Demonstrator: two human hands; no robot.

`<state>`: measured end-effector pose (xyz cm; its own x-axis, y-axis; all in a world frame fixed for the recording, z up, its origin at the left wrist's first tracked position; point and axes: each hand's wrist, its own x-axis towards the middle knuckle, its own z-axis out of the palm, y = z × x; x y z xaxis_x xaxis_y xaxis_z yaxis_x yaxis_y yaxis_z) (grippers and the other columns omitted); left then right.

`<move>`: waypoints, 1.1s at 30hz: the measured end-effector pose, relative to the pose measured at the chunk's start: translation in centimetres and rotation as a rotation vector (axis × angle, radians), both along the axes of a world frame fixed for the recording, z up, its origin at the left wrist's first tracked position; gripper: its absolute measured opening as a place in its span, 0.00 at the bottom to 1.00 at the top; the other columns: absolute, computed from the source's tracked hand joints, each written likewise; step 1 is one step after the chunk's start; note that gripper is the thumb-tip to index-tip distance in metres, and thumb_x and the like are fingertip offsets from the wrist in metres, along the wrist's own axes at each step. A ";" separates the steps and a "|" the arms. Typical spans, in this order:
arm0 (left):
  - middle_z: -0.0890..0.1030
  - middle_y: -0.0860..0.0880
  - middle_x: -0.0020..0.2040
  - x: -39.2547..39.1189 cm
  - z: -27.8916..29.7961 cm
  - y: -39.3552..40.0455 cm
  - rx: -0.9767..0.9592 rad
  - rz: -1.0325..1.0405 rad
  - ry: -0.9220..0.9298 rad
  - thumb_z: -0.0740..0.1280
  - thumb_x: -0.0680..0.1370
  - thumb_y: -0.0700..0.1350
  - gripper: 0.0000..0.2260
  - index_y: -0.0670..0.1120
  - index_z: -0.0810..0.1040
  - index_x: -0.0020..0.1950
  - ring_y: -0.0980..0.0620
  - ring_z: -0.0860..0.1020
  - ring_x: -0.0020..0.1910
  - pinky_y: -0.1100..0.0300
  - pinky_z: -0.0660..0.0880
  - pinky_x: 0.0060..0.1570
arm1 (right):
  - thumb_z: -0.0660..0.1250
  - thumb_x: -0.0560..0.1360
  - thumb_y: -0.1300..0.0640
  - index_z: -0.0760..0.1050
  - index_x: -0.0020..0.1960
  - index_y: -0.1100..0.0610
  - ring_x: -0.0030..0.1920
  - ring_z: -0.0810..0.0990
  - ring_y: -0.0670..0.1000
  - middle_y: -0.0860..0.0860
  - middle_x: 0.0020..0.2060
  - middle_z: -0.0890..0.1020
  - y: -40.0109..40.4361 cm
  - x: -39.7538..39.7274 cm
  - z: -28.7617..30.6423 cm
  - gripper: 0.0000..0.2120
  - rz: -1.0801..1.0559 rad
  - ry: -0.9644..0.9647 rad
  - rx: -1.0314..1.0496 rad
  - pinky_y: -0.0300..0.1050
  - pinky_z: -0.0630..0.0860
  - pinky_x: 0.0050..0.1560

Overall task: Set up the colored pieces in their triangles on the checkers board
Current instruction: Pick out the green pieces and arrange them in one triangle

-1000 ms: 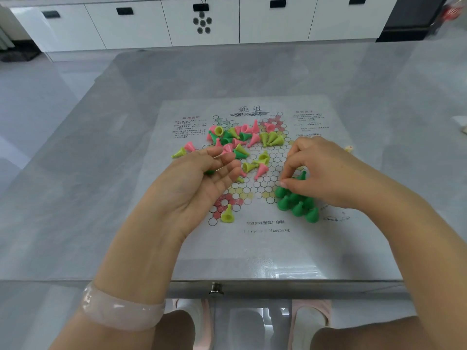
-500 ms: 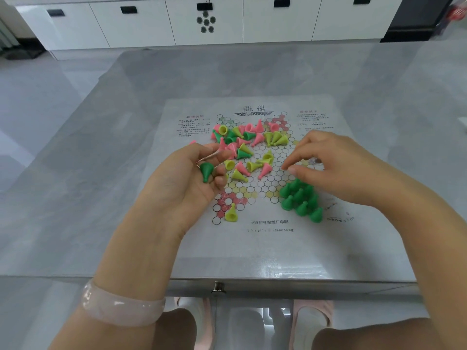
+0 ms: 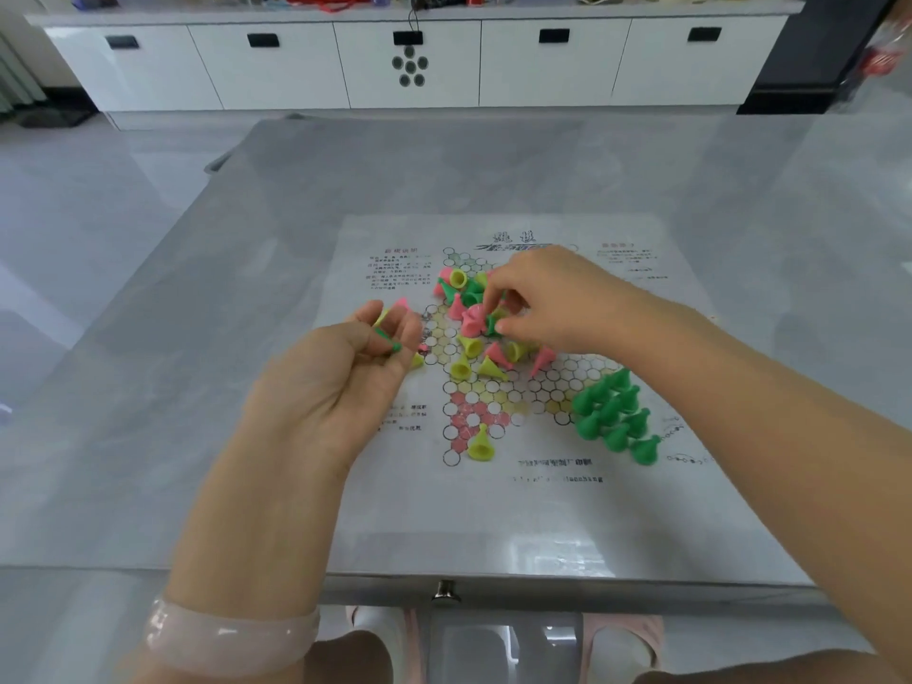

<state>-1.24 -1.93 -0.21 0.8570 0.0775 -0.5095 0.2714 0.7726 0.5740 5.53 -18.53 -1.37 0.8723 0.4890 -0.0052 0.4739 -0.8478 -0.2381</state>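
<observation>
Left hand [image 3: 345,372]: palm up, fingers curled, forearm raised from near edge.
Right hand [image 3: 548,301]: palm down, forearm extended forward, thumb and forefinger tips pinched together.

Your right hand [image 3: 548,298] covers part of the loose piece pile [image 3: 474,328], so what its fingertips pinch is unclear. Your curled left hand [image 3: 345,377] hides most of a green piece [image 3: 387,338]. Board print [image 3: 395,274] is too blurred to read.
</observation>
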 end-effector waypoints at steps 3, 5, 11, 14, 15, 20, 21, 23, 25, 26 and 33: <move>0.73 0.39 0.45 0.1 0.0 0.2 0.006 0.012 -0.001 0.53 0.76 0.27 0.10 0.35 0.72 0.46 0.48 0.76 0.41 0.56 0.78 0.41 | 0.65 0.71 0.59 0.75 0.48 0.53 0.38 0.72 0.45 0.42 0.34 0.70 0.8 0.8 -1.0 0.07 0.000 0.003 -0.079 0.39 0.67 0.34; 0.74 0.39 0.45 0.3 -0.1 0.5 -0.002 0.014 -0.005 0.54 0.76 0.28 0.09 0.35 0.73 0.46 0.47 0.77 0.41 0.59 0.79 0.38 | 0.65 0.71 0.60 0.73 0.46 0.54 0.35 0.70 0.44 0.43 0.33 0.70 1.1 1.0 -1.0 0.05 -0.007 0.002 -0.110 0.38 0.63 0.30; 0.77 0.43 0.39 0.0 -0.3 1.3 0.101 -0.068 -0.021 0.59 0.74 0.35 0.06 0.38 0.76 0.46 0.52 0.75 0.33 0.65 0.75 0.30 | 0.64 0.71 0.61 0.75 0.47 0.58 0.36 0.72 0.45 0.46 0.35 0.74 1.7 1.1 0.1 0.05 -0.021 0.020 -0.134 0.37 0.65 0.32; 0.76 0.44 0.39 0.1 -0.4 0.5 0.187 -0.118 -0.037 0.61 0.73 0.36 0.06 0.38 0.76 0.47 0.53 0.72 0.31 0.66 0.72 0.29 | 0.68 0.71 0.55 0.76 0.48 0.54 0.36 0.72 0.41 0.42 0.36 0.74 1.5 0.2 2.0 0.07 -0.037 0.109 0.161 0.32 0.68 0.33; 0.75 0.44 0.40 0.2 -0.5 0.0 0.232 -0.135 -0.035 0.61 0.74 0.37 0.06 0.38 0.76 0.48 0.53 0.72 0.32 0.65 0.72 0.31 | 0.69 0.70 0.52 0.77 0.47 0.53 0.35 0.73 0.40 0.42 0.36 0.75 1.7 -0.4 2.6 0.08 -0.010 0.170 0.287 0.30 0.69 0.33; 0.74 0.45 0.36 0.1 -0.7 -1.8 0.245 -0.197 -0.030 0.58 0.79 0.42 0.09 0.41 0.73 0.43 0.52 0.72 0.32 0.63 0.73 0.31 | 0.70 0.69 0.48 0.77 0.49 0.46 0.37 0.75 0.42 0.44 0.41 0.77 3.1 -1.8 3.6 0.09 0.114 0.339 0.447 0.35 0.74 0.39; 0.74 0.44 0.36 0.0 -0.7 -1.7 0.193 -0.204 -0.024 0.57 0.80 0.43 0.10 0.40 0.73 0.43 0.52 0.71 0.31 0.64 0.73 0.27 | 0.69 0.70 0.48 0.76 0.50 0.46 0.38 0.77 0.42 0.44 0.41 0.78 2.9 -1.5 3.6 0.09 0.089 0.362 0.472 0.36 0.75 0.39; 0.72 0.44 0.35 0.0 -0.8 -1.3 0.110 -0.189 -0.008 0.56 0.80 0.42 0.10 0.39 0.72 0.42 0.52 0.70 0.28 0.67 0.70 0.23 | 0.66 0.72 0.49 0.77 0.50 0.48 0.39 0.78 0.41 0.43 0.41 0.79 2.1 -0.1 3.6 0.08 -0.017 0.335 0.501 0.35 0.75 0.39; 0.72 0.43 0.35 0.1 -0.7 -0.8 0.079 -0.153 -0.010 0.58 0.78 0.39 0.07 0.38 0.72 0.41 0.52 0.70 0.27 0.66 0.71 0.23 | 0.65 0.74 0.54 0.78 0.51 0.53 0.39 0.75 0.40 0.42 0.40 0.78 1.4 1.6 3.3 0.07 -0.125 0.205 0.376 0.33 0.69 0.39; 0.73 0.43 0.36 0.1 -0.6 -0.5 0.070 -0.133 -0.016 0.59 0.77 0.38 0.06 0.38 0.72 0.42 0.52 0.71 0.26 0.65 0.72 0.24 | 0.64 0.74 0.56 0.78 0.51 0.54 0.40 0.74 0.41 0.43 0.40 0.77 1.4 2.3 3.0 0.08 -0.147 0.151 0.260 0.32 0.67 0.38; 0.70 0.45 0.32 0.3 -0.3 0.6 0.079 -0.008 -0.002 0.62 0.75 0.33 0.03 0.38 0.71 0.41 0.54 0.71 0.24 0.66 0.72 0.23 | 0.69 0.71 0.57 0.78 0.50 0.57 0.37 0.78 0.48 0.48 0.41 0.79 4.1 3.8 0.7 0.08 -0.152 0.214 -0.098 0.37 0.71 0.32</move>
